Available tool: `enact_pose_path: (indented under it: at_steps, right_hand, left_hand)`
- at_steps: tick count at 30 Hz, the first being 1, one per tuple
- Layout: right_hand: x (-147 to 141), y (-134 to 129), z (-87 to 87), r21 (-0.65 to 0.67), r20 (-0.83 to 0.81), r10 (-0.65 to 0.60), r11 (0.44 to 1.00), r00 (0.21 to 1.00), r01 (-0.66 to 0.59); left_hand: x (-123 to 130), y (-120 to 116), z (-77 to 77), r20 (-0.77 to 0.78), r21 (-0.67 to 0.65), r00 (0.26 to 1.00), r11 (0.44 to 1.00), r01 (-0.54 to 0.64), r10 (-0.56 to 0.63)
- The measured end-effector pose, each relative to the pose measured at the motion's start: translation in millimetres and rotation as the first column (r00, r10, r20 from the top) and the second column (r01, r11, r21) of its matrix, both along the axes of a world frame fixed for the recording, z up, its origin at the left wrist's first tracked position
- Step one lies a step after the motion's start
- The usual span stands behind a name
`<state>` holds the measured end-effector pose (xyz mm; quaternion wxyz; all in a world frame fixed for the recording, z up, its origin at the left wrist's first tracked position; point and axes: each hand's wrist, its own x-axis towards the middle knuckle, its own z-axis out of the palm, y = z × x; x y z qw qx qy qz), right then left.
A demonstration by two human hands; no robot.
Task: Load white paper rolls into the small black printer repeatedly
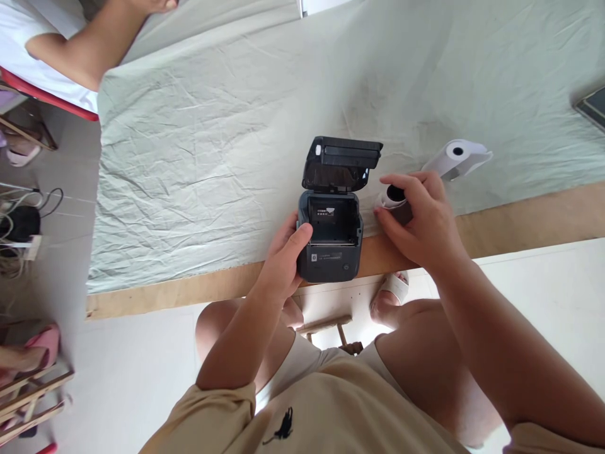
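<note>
I'm watching the right hand [428, 217] pinching a paper roll [399, 210], long axis seemingly upright, just right of the open printer [329, 260], whose left side the left hand [282, 260] is clasping.

Left hand [282, 258] gripping, thumb [301, 239] uppermost — right hand [423, 221] pinching, both forearms [246, 334] angled inward
</note>
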<state>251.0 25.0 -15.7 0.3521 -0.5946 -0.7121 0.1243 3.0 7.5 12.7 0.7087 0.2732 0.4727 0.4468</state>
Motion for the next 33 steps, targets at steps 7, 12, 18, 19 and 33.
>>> enact_pose_path:
  at_steps: [7,12,18,19,33]
  right_hand:
    - [1,0,-4.7,0.020,-0.016,0.060,0.998,0.998,-0.059]
    - [3,0,-6.7,0.186,-0.054,0.045,0.982,0.998,-0.034]
    - [-30,-20,20.6,0.367,-0.182,0.169,0.926,0.969,-0.092]
    - [-37,-21,24.3,0.384,-0.164,0.216,0.913,0.962,-0.139]
    - [-60,-20,18.6,0.394,-0.055,0.389,0.855,0.919,-0.338]
  left_hand:
    - [0,1,-1.1,0.018,-0.005,1.000,1.000,-0.004,0.004]
    - [0,2,-0.1,0.001,0.004,1.000,1.000,-0.017,0.017]
    - [0,1,-3.0,0.032,0.069,0.999,0.997,0.017,-0.019]
    - [0,1,-3.8,0.028,0.092,0.999,0.995,0.027,-0.029]
    - [-4,-2,-9.4,-0.042,0.166,0.999,0.986,0.026,-0.019]
